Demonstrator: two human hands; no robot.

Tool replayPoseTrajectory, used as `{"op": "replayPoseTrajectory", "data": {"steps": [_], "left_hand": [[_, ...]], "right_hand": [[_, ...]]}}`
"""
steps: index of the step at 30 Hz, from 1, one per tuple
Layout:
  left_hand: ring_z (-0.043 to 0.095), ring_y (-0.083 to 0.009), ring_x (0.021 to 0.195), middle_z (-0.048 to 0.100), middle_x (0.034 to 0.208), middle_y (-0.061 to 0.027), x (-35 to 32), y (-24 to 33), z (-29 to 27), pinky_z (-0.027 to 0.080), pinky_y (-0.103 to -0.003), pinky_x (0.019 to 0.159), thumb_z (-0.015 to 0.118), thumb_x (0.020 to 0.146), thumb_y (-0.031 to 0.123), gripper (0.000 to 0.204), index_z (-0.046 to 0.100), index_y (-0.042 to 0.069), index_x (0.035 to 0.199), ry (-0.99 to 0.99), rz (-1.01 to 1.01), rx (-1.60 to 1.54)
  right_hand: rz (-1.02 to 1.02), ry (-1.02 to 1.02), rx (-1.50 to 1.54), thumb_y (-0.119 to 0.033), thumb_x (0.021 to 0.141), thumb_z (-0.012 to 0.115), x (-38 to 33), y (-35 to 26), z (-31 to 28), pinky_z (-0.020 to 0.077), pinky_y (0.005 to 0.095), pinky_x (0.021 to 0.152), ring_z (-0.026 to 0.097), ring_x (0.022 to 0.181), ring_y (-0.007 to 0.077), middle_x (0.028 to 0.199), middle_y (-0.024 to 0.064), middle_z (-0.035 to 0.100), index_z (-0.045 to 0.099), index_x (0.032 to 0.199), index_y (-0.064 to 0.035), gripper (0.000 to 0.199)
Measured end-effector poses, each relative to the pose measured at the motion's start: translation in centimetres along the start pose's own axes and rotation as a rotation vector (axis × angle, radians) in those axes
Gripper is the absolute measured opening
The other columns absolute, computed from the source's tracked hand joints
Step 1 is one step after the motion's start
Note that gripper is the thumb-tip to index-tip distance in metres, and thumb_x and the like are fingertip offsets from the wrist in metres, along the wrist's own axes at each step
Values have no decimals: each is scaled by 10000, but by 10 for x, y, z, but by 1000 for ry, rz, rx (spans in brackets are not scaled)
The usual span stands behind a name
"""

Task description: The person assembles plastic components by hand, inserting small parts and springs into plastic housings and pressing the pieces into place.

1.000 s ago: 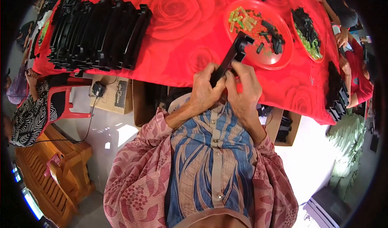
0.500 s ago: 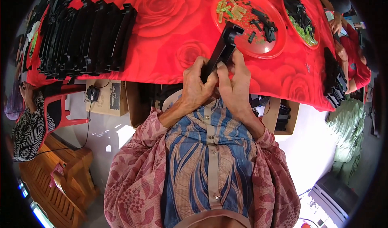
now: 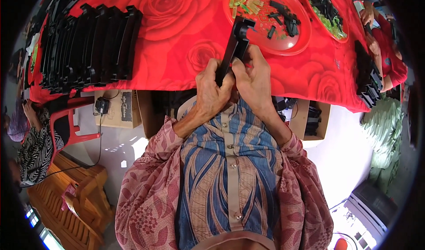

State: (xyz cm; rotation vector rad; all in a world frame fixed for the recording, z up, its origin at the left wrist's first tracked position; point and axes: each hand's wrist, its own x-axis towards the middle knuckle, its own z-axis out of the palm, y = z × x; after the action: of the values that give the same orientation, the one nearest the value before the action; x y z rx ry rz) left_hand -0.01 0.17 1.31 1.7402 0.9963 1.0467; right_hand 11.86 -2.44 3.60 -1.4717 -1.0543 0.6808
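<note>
A long black plastic part (image 3: 232, 46) with a hooked far end stands tilted between my two hands, over the table's near edge. My left hand (image 3: 211, 88) is closed round its lower left side. My right hand (image 3: 253, 78) grips it from the right, thumb pressed against its side and fingers behind. Whether a smaller piece sits under the right thumb is hidden. Just beyond is a round red tray (image 3: 295, 50) with small black pieces (image 3: 287, 20) and yellow-green strips (image 3: 247, 3). A row of similar long black parts (image 3: 95, 44) stands to the left.
The table has a red rose-patterned cloth (image 3: 170, 64). A second red tray (image 3: 346, 38) of black and green pieces lies far right, near another person's hands (image 3: 369, 22) and more black parts (image 3: 367, 79). Cardboard boxes (image 3: 124, 110) and a red chair (image 3: 66, 130) stand below left.
The view has shifted slightly, so the trays and stacked parts sit a little differently. Both hands keep their grip on the black part, which stands a little more upright.
</note>
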Motion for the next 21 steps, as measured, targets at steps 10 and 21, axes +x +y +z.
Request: {"op": "replayPoseTrajectory", "data": {"steps": [10, 21], "left_hand": [[564, -221, 554, 563, 645, -152, -1, -9, 2, 432, -361, 518, 604, 848, 67, 125, 532, -29, 884, 27, -36, -97], [558, -89, 554, 581, 611, -48, 5, -1, -15, 415, -278, 499, 569, 923, 127, 150, 568, -22, 910, -273, -351, -455]], "right_hand": [[18, -84, 125, -92, 912, 616, -5, -4, -6, 487, 335, 643, 618, 747, 169, 810, 130, 630, 548, 1079, 49, 229], [90, 35, 247, -156, 928, 664, 11, -22, -32, 510, 249, 633, 605, 806, 122, 1091, 105, 608, 456, 1361, 6, 507]]}}
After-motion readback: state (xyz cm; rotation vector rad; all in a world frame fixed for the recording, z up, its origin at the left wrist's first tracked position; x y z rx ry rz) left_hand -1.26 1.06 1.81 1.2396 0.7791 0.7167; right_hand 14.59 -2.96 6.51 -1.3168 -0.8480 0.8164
